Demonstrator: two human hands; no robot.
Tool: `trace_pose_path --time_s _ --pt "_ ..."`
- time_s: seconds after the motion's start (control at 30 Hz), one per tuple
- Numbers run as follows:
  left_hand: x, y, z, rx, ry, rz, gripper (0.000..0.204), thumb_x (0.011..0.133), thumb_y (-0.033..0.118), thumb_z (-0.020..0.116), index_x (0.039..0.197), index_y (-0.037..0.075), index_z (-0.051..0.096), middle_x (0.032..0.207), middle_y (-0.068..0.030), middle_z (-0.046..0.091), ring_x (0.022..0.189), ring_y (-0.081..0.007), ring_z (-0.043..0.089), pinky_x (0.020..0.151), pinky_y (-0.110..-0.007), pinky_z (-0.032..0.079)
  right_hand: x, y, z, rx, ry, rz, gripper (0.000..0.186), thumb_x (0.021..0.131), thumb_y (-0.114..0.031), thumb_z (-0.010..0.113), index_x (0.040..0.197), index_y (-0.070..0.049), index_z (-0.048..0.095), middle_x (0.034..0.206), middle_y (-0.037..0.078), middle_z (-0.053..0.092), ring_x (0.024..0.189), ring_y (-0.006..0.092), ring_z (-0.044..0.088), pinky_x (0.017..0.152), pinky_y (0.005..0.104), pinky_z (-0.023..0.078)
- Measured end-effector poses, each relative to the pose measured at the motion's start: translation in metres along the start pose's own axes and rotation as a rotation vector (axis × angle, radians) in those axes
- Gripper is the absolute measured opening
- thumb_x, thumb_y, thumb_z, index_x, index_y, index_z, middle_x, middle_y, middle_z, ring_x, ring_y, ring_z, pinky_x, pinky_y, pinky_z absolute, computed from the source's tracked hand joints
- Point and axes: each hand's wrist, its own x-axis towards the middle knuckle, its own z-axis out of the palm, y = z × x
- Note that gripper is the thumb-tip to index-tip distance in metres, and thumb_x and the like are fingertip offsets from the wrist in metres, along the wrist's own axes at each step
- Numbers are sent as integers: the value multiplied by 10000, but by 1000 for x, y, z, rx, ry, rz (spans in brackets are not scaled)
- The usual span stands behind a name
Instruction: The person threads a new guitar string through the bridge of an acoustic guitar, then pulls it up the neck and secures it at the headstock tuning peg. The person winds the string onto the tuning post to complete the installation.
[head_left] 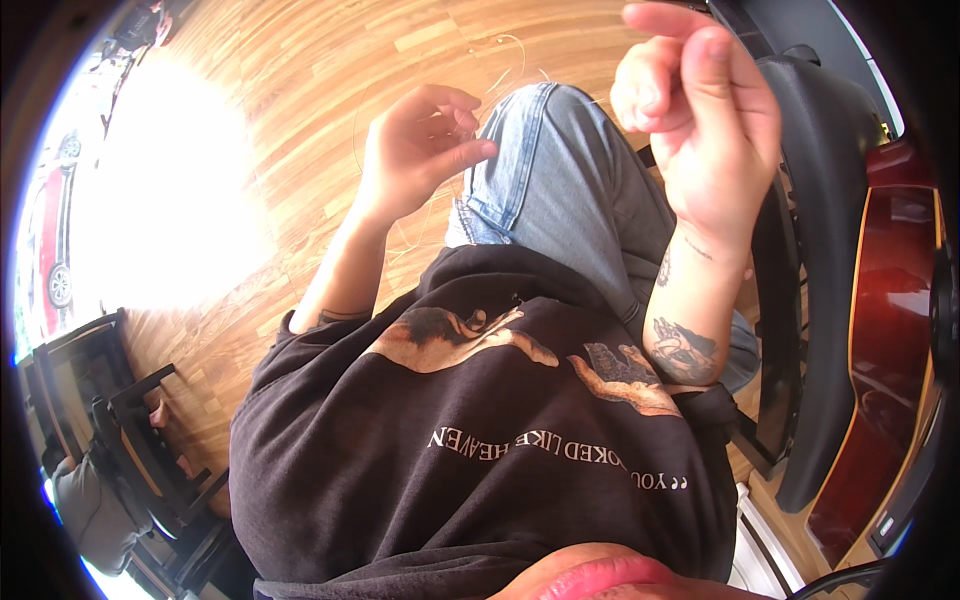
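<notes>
My left hand point(420, 150) is raised beside the knee of my blue jeans point(560, 160). Its fingers curl loosely, the thumb stands apart from them, and I see nothing held. Higher up on the right is my right hand point(700, 100), palm turned toward me. Its index finger reaches left, the thumb points up, and the other fingers bend in without visible contents. The two hands are well apart, and neither visibly grips anything. Below them spreads my black printed shirt point(480, 400).
A glossy red-brown guitar point(890, 300) with a pale edge stands at the right, by a black padded seat point(825, 200). Thin pale cables point(510, 45) lie on the wooden floor point(330, 90). Dark furniture point(100, 390) is at lower left. A red car point(52, 240) shows beyond strong glare.
</notes>
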Motion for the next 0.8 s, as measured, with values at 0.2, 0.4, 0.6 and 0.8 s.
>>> trace_pose_path --time_s 0.2,0.4,0.6,0.8 --pt "3 -10 -5 30 62 -71 247 873 24 815 1088 -26 706 1026 -105 747 933 -134 710 858 -293 595 3 4 1 -104 -3 2 412 1123 -285 469 1134 81 657 660 -10 508 591 67 454 582 235 425" --pt "1 -17 -4 -41 12 -134 275 888 -33 778 1150 -12 696 1052 -107 739 978 -165 715 912 -310 597 4 -4 -4 17 -100 -124 386 1118 -262 479 1136 79 658 683 -4 514 616 82 470 593 253 438" --pt "1 -43 -6 105 -65 -161 298 906 -52 751 1191 -10 673 1134 -108 716 992 -138 698 914 -296 587 7 -31 -17 67 -353 -285 556 1134 -407 364 1368 49 580 654 -54 319 618 109 342 585 302 387" --pt "0 -29 -4 39 -191 -143 279 965 -59 664 1238 1 668 1133 -87 716 976 -92 644 867 -261 532 3 -32 -29 12 -316 -307 592 1124 -441 360 1366 51 583 740 -11 476 704 142 474 736 385 514"
